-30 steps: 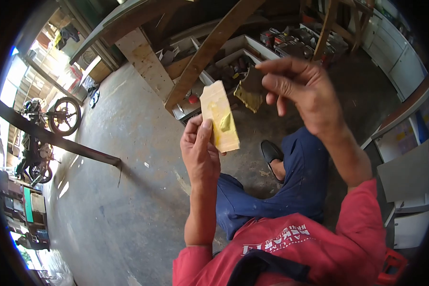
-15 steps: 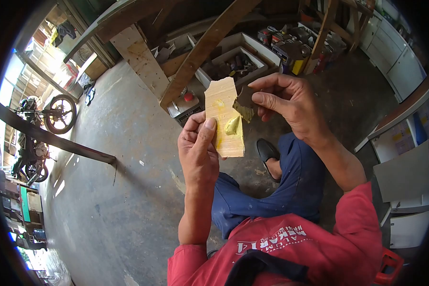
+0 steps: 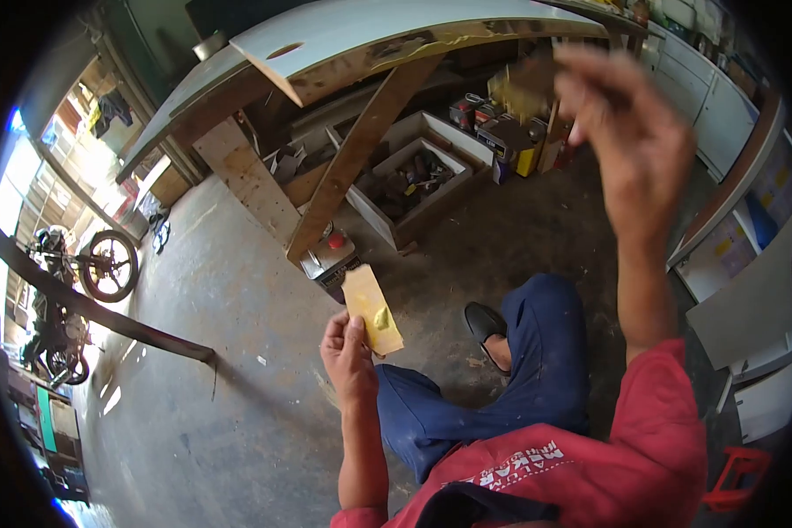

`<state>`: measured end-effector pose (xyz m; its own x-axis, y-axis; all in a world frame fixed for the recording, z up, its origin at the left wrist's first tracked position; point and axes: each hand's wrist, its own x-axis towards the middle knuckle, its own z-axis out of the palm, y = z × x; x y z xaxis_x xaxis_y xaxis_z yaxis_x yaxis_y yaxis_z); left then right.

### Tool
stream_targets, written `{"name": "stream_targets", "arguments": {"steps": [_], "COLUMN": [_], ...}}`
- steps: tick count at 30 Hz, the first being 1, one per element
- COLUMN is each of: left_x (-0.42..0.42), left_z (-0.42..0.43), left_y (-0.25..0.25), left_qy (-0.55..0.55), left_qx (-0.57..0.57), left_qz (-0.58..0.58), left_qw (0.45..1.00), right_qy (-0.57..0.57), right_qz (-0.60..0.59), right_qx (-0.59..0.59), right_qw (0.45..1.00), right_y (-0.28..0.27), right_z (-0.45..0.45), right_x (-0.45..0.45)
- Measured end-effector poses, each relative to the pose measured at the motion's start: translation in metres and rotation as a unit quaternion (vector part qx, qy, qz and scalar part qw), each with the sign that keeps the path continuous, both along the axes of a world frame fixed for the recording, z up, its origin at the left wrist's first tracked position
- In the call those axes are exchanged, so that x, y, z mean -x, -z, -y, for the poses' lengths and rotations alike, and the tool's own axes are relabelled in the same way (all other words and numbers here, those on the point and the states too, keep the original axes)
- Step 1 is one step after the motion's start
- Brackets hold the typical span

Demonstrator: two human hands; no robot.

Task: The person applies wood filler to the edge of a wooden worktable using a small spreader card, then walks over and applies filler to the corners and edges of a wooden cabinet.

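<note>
My left hand (image 3: 348,348) is closed around a thin wooden board (image 3: 365,290), with the thumb on top of it. A lump of yellow putty (image 3: 382,318) sits on that board, low and to the right. Up at the right, my right hand (image 3: 638,145) is smeared by motion. Its fingers pinch a thin, flat scraper (image 3: 528,85), dark with yellowish putty on it and also blurred. Nearest to the scraper is the edge of a white panel (image 3: 414,31), where patchy yellow putty (image 3: 436,44) shows along the rim.
The panel lies on a wooden worktable with a slanted brace (image 3: 361,145). Beneath are a wooden tray (image 3: 471,158) of small parts, a metal can (image 3: 330,255) with a red cap and several boxes. A motorcycle (image 3: 110,267) stands at left, a red stool (image 3: 737,480) at lower right.
My right hand has moved with the scraper from beside the board up toward the panel edge. My left hand has lowered the board. The view has tilted up, bringing the panel into sight.
</note>
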<state>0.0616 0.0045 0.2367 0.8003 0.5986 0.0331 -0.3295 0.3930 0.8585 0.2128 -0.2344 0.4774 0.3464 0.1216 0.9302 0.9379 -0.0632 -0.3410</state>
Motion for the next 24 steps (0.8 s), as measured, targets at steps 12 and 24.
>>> {"name": "stream_targets", "arguments": {"steps": [12, 24], "left_x": [0.049, 0.05], "left_z": [-0.01, -0.009], "left_y": [0.234, 0.222], "left_qy": [0.051, 0.064], "left_qx": [-0.004, -0.018], "left_qz": [-0.288, -0.282], "left_qw": [0.956, 0.957], "right_qy": [-0.041, -0.039], "right_qz": [0.111, 0.127], "right_qx": [0.103, 0.132], "right_qw": [0.988, 0.982], "right_y": [-0.073, -0.074], "right_z": [-0.034, -0.042], "right_x": [-0.027, -0.024]}}
